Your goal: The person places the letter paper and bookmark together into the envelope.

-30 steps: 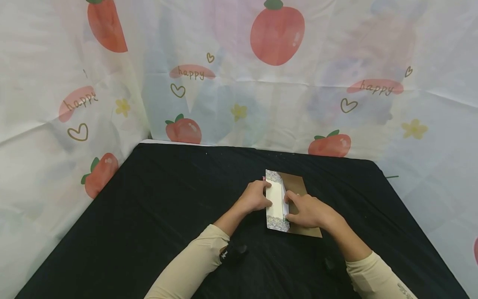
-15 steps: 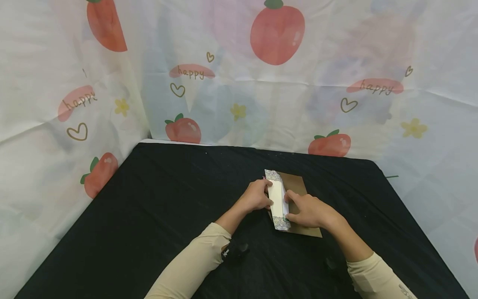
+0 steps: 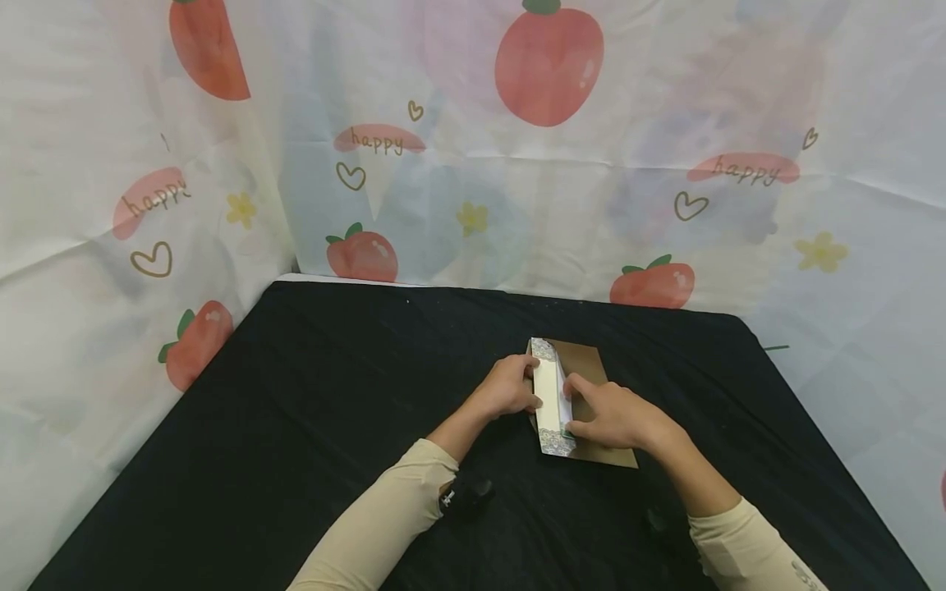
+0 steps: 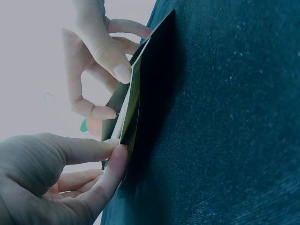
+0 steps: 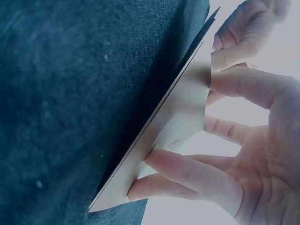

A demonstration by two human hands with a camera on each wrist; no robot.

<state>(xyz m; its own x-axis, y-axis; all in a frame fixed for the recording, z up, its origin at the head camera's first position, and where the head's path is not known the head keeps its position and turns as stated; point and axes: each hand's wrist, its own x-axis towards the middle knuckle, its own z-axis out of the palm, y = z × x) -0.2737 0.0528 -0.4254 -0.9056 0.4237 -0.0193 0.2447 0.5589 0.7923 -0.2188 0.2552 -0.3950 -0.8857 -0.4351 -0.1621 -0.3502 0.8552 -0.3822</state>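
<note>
A brown folded card (image 3: 591, 365) lies tilted on the black cloth, its left side raised. Along that side runs a cream strip (image 3: 548, 390) with silver lace-patterned ends. White paper edges show beside the strip in the head view. My left hand (image 3: 507, 386) pinches the card's left edge between thumb and fingers; in the left wrist view the layers (image 4: 133, 101) gape slightly there. With bent fingers and thumb, my right hand (image 3: 617, 414) grips the card near the strip's right edge. In the right wrist view its fingertips (image 5: 161, 159) touch the card's pale brown face (image 5: 183, 117).
Black cloth (image 3: 332, 410) covers the table around the card. A white curtain (image 3: 443, 82) printed with fruit, hearts and "happy" hangs behind and at the sides. A dark device (image 3: 467, 497) sits at the left wrist, below the cream sleeve.
The cream strip has shifted slightly right, its lower end first and then its upper end. My left hand has moved a little right with it. My right hand stays almost in place.
</note>
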